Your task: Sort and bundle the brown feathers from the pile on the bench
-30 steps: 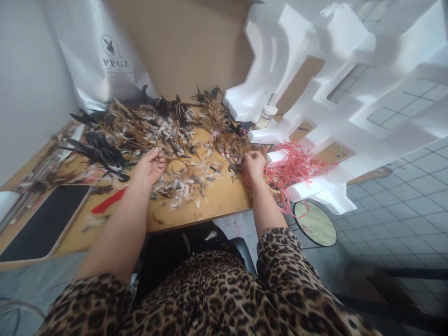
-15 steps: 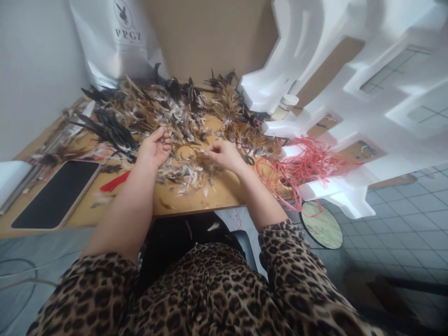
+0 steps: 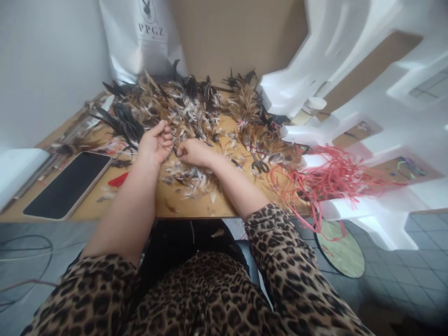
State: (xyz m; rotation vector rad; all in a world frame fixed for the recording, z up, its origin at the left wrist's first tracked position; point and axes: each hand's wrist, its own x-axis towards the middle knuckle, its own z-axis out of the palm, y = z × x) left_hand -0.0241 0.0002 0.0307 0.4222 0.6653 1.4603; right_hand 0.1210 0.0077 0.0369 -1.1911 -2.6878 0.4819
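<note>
The left hand point(image 3: 157, 143) curls loosely, the right hand point(image 3: 193, 151) bunches its fingertips; I cannot tell whether either grips anything. Loose brown-and-white feathers point(image 3: 198, 178) lie nearby; a brushing right forearm point(image 3: 240, 185) could scatter them.

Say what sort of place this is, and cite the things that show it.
Probably a small craft workspace: loose and bunched feathers lie across the table, with scissors and tangled red strips at the right.

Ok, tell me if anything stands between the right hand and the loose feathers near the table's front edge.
Nothing visible does: no other object shows between the right hand and the loose feathers; whether they touch is unclear.
</note>
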